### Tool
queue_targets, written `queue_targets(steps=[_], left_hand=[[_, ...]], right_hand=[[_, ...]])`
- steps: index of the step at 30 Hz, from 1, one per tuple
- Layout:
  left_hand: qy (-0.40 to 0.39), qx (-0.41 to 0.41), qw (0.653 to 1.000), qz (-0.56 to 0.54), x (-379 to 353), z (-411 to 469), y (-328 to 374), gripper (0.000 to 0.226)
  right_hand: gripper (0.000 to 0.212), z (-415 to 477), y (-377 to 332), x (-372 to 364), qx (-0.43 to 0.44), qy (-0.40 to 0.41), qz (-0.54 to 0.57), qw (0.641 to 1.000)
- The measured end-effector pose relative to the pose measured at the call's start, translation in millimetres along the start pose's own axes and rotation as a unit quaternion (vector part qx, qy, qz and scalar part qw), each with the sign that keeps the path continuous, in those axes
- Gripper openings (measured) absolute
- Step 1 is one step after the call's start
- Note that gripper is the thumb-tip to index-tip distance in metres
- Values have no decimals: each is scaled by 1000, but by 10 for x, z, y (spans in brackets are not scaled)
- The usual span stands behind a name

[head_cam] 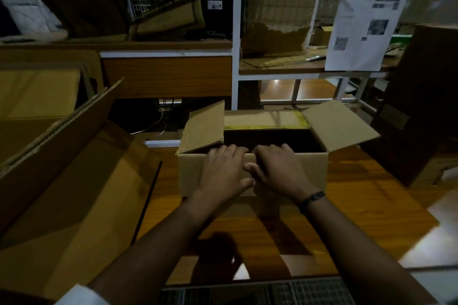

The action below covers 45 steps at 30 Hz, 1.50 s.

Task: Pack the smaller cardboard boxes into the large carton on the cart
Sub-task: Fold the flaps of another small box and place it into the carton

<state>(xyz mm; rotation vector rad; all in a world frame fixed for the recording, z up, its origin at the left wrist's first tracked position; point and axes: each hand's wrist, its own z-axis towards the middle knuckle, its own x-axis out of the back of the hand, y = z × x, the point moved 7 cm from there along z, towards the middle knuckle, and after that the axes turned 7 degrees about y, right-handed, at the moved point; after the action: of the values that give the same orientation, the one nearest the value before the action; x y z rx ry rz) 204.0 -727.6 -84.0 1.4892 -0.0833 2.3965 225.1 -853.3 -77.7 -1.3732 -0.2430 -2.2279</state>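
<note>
At the left of the view stands the large carton [74,181], the biggest thing here, its mouth open and a long flap [62,119] rising along its far side; whether it sits on a cart cannot be told from this view. Right of it runs the wooden bench [359,200], and behind that a white-framed shelf rack [235,32] holds flattened cardboard, with a printed sheet [366,22] hanging from it.

On the bench, straight ahead, sits the small cardboard box [252,173], open-topped, its long axis lying left to right across the view, its left flap [203,129] and right flap [342,126] spread outward and its inside dark.

Both hands rest on the middle of its near wall. The left hand [223,171] and right hand [275,171] lie side by side, thumbs almost touching, fingers [230,150] curled over the near top edge, apparently pressing a near flap down rather than clenched in a lifting hold. A dark band [312,197] circles the right wrist.

The box is directly in front of both hands, neither noticeably nearer. The carton lies to the left and nearer the person, so the left hand is on the carton side; I judge the box would have to travel leftward, long axis perhaps turned to suit the carton's opening.
</note>
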Motion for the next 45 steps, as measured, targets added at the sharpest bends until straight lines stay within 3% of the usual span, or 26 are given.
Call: queue_targets(steps=[2,8,13,18,26,31,36,39,43,45], left_hand=[[-4,5,1000,3,-11,36,-31,80],[8,92,996,-2,134,130,-345,119],[-8,160,986,46,245,141,-698,135],[-63,228,970,53,152,110,-901,143],[-104,246,964,4,59,108,-965,144],[-122,270,955,-12,-7,112,-1133,153],[-114,226,966,56,79,47,-1049,126],[-70,142,982,100,119,71,-861,107],[-61,43,997,26,120,139,-506,72],[-81,38,995,-35,124,186,-385,63]], right_hand=[[37,-9,1,-26,5,18,-4,1000],[38,8,35,-34,11,43,-4,999],[41,3,45,-41,16,52,-4,999],[41,-1,49,-39,12,55,2,998],[51,3,58,-51,12,65,5,998],[42,15,49,-40,10,69,3,998],[40,-5,48,-26,12,54,14,998],[40,-7,36,1,11,58,18,998],[46,-26,-25,47,-9,78,21,997],[48,-58,-74,76,-28,91,15,995]])
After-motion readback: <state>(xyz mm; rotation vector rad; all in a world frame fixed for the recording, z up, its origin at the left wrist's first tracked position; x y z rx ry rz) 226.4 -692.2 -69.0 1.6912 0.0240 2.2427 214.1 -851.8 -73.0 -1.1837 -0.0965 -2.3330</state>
